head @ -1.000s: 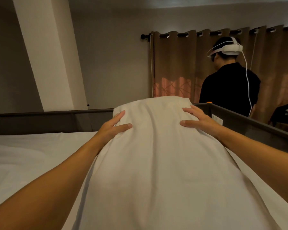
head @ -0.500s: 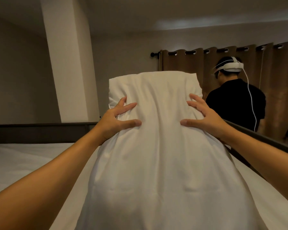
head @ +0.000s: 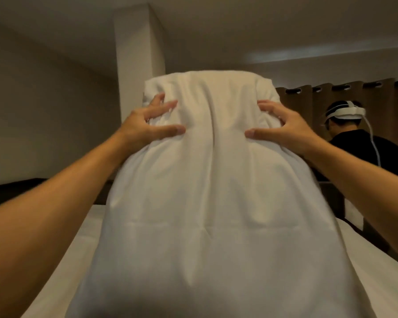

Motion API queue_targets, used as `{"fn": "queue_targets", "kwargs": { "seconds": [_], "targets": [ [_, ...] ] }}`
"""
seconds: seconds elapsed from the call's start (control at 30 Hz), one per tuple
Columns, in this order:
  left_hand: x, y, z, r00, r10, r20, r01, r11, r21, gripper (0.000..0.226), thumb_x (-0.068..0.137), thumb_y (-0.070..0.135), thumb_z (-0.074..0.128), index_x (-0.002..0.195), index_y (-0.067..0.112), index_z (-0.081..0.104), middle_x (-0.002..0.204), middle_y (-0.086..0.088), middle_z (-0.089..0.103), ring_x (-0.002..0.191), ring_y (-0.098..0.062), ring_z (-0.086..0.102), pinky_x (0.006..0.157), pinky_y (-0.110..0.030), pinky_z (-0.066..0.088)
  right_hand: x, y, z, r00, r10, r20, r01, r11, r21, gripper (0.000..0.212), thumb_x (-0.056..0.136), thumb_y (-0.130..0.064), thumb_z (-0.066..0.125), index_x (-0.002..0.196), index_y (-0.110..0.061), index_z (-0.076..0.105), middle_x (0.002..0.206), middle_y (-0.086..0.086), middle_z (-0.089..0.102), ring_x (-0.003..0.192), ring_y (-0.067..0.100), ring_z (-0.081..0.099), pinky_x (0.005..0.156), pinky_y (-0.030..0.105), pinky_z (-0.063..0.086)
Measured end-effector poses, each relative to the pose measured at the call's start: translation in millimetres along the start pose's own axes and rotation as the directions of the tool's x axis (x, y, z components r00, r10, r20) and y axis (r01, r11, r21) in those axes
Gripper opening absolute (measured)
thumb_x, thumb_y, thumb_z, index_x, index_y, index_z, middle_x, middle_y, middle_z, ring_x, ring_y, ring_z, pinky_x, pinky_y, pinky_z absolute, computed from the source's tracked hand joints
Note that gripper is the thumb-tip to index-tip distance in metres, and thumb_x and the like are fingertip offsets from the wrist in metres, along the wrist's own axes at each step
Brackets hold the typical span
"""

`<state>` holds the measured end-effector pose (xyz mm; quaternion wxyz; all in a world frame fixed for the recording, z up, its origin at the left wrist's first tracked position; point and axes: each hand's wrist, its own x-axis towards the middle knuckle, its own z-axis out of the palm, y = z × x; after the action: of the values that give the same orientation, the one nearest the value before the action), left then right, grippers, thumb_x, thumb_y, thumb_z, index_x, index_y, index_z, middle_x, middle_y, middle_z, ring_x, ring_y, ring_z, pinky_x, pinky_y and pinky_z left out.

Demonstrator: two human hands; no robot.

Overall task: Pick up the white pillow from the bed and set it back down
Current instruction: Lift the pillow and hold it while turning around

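The white pillow (head: 207,191) fills the middle of the view, its far end raised well above the bed (head: 62,267) and tilted up toward the ceiling. My left hand (head: 147,125) grips its upper left side, fingers dug into the fabric. On the upper right side my right hand (head: 283,127) grips the same way. The pillow's near end runs out of the frame at the bottom, so I cannot see whether it touches the mattress.
A dark bed frame rail (head: 32,189) runs along the far edge and the right side. A person in a black shirt with a white headset (head: 363,148) stands behind the rail at right, before brown curtains (head: 345,97). A white pillar (head: 138,49) rises behind.
Both hands have lifted the pillow's far end higher, from resting on the bed to standing well above the rail. The fingers have curled tighter into the fabric. The view has tilted upward.
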<state>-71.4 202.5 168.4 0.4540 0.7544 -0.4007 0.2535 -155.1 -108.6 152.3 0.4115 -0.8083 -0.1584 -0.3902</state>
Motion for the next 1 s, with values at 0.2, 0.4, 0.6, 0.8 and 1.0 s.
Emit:
{"fn": "queue_targets", "kwargs": {
  "seconds": [0.2,0.4,0.6,0.8,1.0],
  "targets": [
    [-9.4,59.8,-77.2,0.996,0.064,-0.065,-0.056,0.991,0.122,0.068,0.068,0.038,0.081,0.130,0.047,0.055,0.158,0.015,0.024,0.137,0.010,0.026,0.108,-0.017,0.028,32.7,-51.1,15.0,0.990,-0.135,0.049,0.125,0.976,0.178,0.074,0.068,-0.037,0.081,0.134,-0.046,0.047,0.140,-0.015,0.042,0.123,0.013,0.044,0.093,0.030,0.043],
    [-28.8,122.4,-132.8,0.985,-0.001,-0.170,0.046,0.963,0.265,0.057,0.063,0.042,0.083,0.118,0.040,0.068,0.155,0.010,0.033,0.131,0.012,0.036,0.105,-0.015,0.033,65.0,-102.5,37.1,0.960,-0.266,0.087,0.226,0.920,0.321,0.064,0.063,-0.040,0.083,0.122,-0.046,0.061,0.138,-0.016,0.049,0.125,0.006,0.047,0.102,0.030,0.042],
    [-79.2,180.5,-186.6,0.932,-0.140,-0.335,0.257,0.907,0.334,0.048,0.079,0.031,0.072,0.126,0.026,0.064,0.126,0.019,0.063,0.099,0.007,0.066,0.073,-0.009,0.050,80.5,-160.4,86.8,0.908,-0.365,0.205,0.223,0.837,0.500,0.060,0.062,-0.047,0.082,0.119,-0.047,0.063,0.129,-0.017,0.054,0.113,0.000,0.053,0.086,0.017,0.045],
    [-163.6,194.8,-234.3,0.849,-0.207,-0.486,0.452,0.762,0.464,0.051,0.079,0.030,0.071,0.129,0.025,0.062,0.124,0.019,0.056,0.081,0.028,0.055,0.064,0.004,0.041,54.6,-202.3,186.1,0.868,-0.419,0.269,0.168,0.754,0.635,0.080,0.063,-0.039,0.085,0.135,-0.031,0.049,0.134,-0.009,0.052,0.117,0.003,0.048,0.082,0.008,0.037],
    [-258.9,201.5,-286.9,0.741,-0.363,-0.565,0.644,0.622,0.445,0.055,0.072,0.043,0.072,0.126,0.037,0.062,0.139,0.017,0.044,0.101,0.016,0.051,0.072,-0.005,0.040,4.6,-252.6,278.5,0.757,-0.488,0.435,0.089,0.736,0.671,0.080,0.062,-0.050,0.082,0.133,-0.032,0.052,0.138,-0.011,0.049,0.123,0.011,0.048,0.097,0.029,0.039]
  ]
}}
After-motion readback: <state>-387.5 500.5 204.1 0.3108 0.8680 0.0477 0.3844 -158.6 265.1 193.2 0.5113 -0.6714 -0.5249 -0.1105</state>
